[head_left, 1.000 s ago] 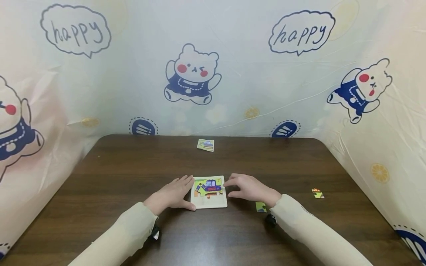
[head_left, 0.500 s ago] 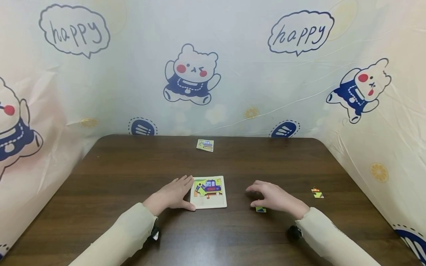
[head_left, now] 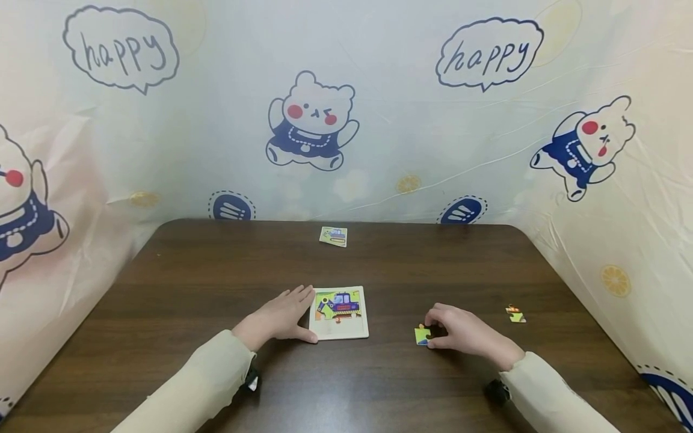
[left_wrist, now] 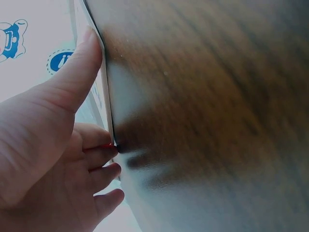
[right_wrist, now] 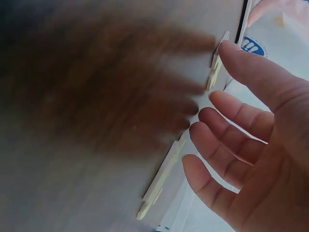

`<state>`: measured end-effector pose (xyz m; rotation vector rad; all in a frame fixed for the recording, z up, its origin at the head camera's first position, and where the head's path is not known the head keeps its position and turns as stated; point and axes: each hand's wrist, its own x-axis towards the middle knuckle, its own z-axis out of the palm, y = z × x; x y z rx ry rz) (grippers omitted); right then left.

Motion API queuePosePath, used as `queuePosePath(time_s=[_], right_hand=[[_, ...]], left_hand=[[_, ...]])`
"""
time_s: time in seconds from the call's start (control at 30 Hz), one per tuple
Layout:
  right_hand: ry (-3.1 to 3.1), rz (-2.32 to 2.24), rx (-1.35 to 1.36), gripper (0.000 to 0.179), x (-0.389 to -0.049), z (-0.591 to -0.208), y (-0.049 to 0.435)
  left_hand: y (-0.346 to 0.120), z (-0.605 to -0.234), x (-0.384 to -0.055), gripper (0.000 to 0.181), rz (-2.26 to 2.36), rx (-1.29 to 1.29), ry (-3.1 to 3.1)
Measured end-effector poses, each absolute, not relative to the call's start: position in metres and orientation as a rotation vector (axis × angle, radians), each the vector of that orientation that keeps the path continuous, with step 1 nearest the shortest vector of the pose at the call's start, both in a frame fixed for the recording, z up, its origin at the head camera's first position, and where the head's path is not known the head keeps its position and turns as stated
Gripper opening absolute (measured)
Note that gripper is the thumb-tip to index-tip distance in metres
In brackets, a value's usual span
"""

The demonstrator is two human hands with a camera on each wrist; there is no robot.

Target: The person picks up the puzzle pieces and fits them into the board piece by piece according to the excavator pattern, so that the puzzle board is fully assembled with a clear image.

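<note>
A white puzzle board lies on the table, its upper part filled with a digger picture and its lower part plain white. My left hand rests along the board's left side, fingers extended and thumb at the near left corner. In the left wrist view, thumb and fingers touch the board's thin edge. To the right lies a green and blue puzzle piece. My right hand is at that piece, thumb tip by its right edge. The right wrist view shows my right fingers spread, pinching nothing.
More puzzle material, orange and green, lies farther right on the table. A small digger picture card is near the far edge of the brown table. A bear-printed cloth hangs behind and at both sides.
My right hand has moved from the board's right edge, rightward, to the green and blue piece, which now shows more fully. The left hand and the board stay put.
</note>
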<state>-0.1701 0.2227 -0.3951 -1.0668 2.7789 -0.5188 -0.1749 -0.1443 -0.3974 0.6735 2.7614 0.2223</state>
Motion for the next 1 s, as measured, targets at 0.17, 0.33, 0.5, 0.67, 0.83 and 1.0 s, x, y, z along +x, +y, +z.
queuePosePath(time_s=[0.17,0.33,0.5,0.67,0.83,1.0], right_hand=[[2.816,-0.478,-1.079,0.02,-0.169,-0.397,0.226],[2.818,-0.48,-1.09,0.02,-0.169,-0.398,0.226],[2.818,-0.485,-1.095,0.02,-0.169,-0.398,0.226],[2.832,-0.487,-1.088,0.02,-0.169,-0.4,0.224],[2.823,-0.505,-1.085,0.02,-0.171,-0.4,0.217],[2.818,-0.503,-1.108,0.02,-0.174,-0.394,0.2]], left_hand=[[-0.144,-0.397,-0.175,0.095,0.227,0.668,2.759],[-0.144,-0.397,-0.175,0.095,0.213,0.664,2.76],[-0.144,-0.397,-0.174,0.096,0.197,0.661,2.757],[-0.145,-0.397,-0.174,0.096,0.197,0.659,2.755],[-0.145,-0.398,-0.174,0.096,0.213,0.661,2.758],[-0.145,-0.398,-0.174,0.096,0.222,0.668,2.759]])
